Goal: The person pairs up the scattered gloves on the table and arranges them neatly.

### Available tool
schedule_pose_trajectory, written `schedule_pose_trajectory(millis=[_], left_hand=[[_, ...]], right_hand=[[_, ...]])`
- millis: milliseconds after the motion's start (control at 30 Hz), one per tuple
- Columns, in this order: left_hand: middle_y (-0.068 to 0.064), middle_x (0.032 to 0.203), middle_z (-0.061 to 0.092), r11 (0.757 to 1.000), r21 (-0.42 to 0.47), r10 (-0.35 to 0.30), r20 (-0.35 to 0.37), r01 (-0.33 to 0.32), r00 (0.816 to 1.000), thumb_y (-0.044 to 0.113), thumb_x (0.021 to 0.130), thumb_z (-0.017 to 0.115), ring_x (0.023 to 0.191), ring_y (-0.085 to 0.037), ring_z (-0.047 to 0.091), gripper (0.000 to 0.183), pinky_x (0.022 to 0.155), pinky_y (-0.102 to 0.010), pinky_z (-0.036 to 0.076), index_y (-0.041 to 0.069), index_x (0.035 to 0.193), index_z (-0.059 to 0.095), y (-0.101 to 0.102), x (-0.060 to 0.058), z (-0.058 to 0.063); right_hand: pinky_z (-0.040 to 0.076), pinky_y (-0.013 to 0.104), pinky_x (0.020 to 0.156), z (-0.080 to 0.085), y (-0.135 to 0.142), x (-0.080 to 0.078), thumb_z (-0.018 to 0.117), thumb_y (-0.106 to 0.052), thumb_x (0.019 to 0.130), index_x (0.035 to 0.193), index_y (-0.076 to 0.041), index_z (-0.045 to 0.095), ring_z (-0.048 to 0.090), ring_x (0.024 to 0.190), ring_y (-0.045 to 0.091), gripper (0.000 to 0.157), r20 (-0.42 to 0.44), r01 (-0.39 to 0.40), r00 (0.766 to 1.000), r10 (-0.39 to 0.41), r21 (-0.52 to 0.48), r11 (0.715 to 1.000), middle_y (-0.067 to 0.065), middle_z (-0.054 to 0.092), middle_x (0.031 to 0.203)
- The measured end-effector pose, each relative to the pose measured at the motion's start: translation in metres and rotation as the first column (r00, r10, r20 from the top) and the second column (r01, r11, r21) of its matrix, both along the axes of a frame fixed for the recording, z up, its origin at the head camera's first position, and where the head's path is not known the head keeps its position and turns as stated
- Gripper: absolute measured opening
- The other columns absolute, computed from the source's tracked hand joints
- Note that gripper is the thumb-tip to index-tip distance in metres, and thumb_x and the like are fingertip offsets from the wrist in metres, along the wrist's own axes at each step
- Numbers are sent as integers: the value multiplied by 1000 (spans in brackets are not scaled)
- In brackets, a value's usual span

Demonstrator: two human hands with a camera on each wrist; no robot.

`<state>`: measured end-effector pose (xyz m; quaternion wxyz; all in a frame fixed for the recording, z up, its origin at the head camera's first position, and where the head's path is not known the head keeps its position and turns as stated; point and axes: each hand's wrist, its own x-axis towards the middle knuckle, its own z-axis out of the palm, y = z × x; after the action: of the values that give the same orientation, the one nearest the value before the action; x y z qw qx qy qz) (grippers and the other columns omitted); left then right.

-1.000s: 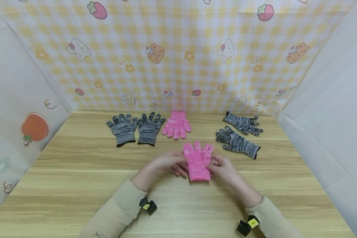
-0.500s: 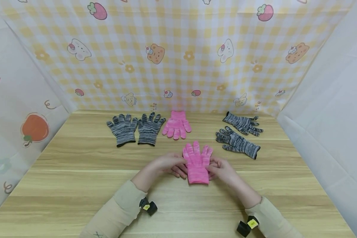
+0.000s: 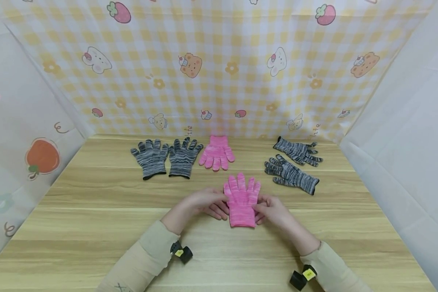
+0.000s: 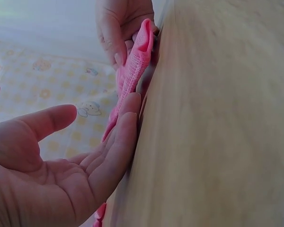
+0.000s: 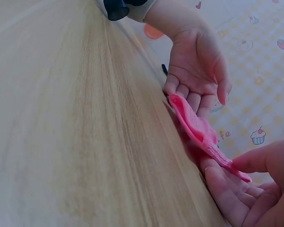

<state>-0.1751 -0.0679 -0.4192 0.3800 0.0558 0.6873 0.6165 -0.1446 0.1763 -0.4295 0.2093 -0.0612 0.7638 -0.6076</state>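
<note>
A pink knit glove (image 3: pixel 242 207) lies just above the wooden tabletop between both hands, its fingers pointing away and its cuff toward me. At its right edge my right hand (image 3: pixel 273 209) pinches the fabric, thumb on top and fingers beneath, as the right wrist view shows. On the opposite side my left hand (image 3: pixel 209 202) has its nearly straight fingers at the glove's edge. In the left wrist view that hand's thumb (image 4: pixel 57 120) stands up, apart from the pink fabric (image 4: pixel 132 71). A second pink glove (image 3: pixel 217 154) lies flat farther back, fingers toward me.
Two grey-black knit gloves (image 3: pixel 152 160) (image 3: pixel 183 160) lie side by side at the back left. Another such pair (image 3: pixel 299 151) (image 3: pixel 293 176) lies at the back right, turned sideways. A yellow checked cloth (image 3: pixel 219 93) hangs behind the table.
The pink glove has shifted slightly toward me and to the left, and its fingers look more spread. Both hands stay at its edges. The other gloves have not moved.
</note>
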Motion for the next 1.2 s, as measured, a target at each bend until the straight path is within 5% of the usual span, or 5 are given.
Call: schedule_pose_trajectory(millis=[400,700,833,1000,1200], left_hand=[[-20,88,69,999,-44,-8,-24,7,1000,19,97,50,70,-22,68,32,67,-34,57,-10,103,62,-4,0,2],[-17,89,68,981,-193,-25,-203,-15,979,17,98,51,74,-23,67,29,70,-33,56,-8,106,62,-11,-6,15],[-17,95,68,976,-216,-80,-372,-3,925,17,98,51,86,-28,65,31,78,-37,54,-8,111,62,-17,-10,20],[-13,117,64,953,-301,-207,-551,39,808,21,96,58,112,-28,57,34,97,-42,44,-1,122,62,-19,-13,21],[-16,134,52,910,-378,-390,-640,171,662,20,92,62,122,-30,50,37,105,-42,36,-2,123,61,-16,-15,18]], right_hand=[[57,35,60,0,4,-2,57,-4,93,120,17,48,63,61,19,35,23,-17,1000,15,80,997,14,63,77],[55,33,63,7,11,-7,64,-10,90,121,8,52,62,69,22,38,-118,132,987,-106,237,962,11,64,79],[52,29,60,7,13,-9,67,-8,87,120,7,55,59,69,21,38,-295,175,951,-88,283,943,9,62,79],[53,31,70,7,11,-9,71,-9,84,115,4,61,60,80,20,35,-465,180,885,-7,329,927,10,64,92],[46,47,93,4,8,-5,77,-13,80,116,0,62,57,105,30,41,-537,148,839,88,381,912,13,58,118]])
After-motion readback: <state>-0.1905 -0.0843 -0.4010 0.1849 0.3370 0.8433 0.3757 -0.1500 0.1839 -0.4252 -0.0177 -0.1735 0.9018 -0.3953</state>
